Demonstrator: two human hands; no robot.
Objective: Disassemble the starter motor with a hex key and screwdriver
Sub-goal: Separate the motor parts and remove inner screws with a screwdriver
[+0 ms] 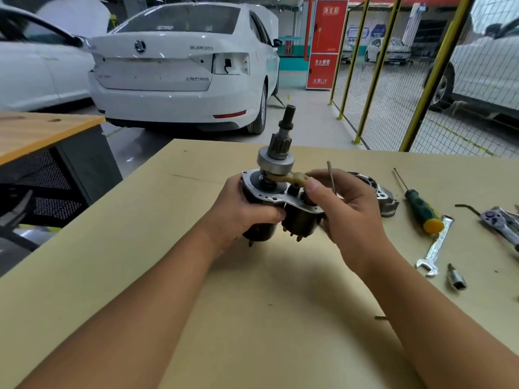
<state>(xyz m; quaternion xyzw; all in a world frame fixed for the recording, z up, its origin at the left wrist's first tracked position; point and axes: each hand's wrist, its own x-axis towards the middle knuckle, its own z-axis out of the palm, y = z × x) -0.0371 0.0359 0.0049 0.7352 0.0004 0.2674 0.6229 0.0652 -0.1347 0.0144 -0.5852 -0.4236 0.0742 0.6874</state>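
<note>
- One tan table (140,262) carries the work.
- One starter motor (276,197), pinion shaft upward, is held above the table.
- Left hand (244,209) grips its dark body.
- Right hand (342,200) pinches the yellowish fork lever (293,178) and holds one thin hex key (331,176).
- One removed housing (384,196) lies behind the right hand.
- One green screwdriver (421,204), one wrench (436,247), one socket (456,279).
- No tool writing is legible.

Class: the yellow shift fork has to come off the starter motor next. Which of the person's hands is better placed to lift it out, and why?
Probably the right hand: its fingertips already pinch the yellow shift fork. The left hand grips the starter motor body, steadying it.
</note>
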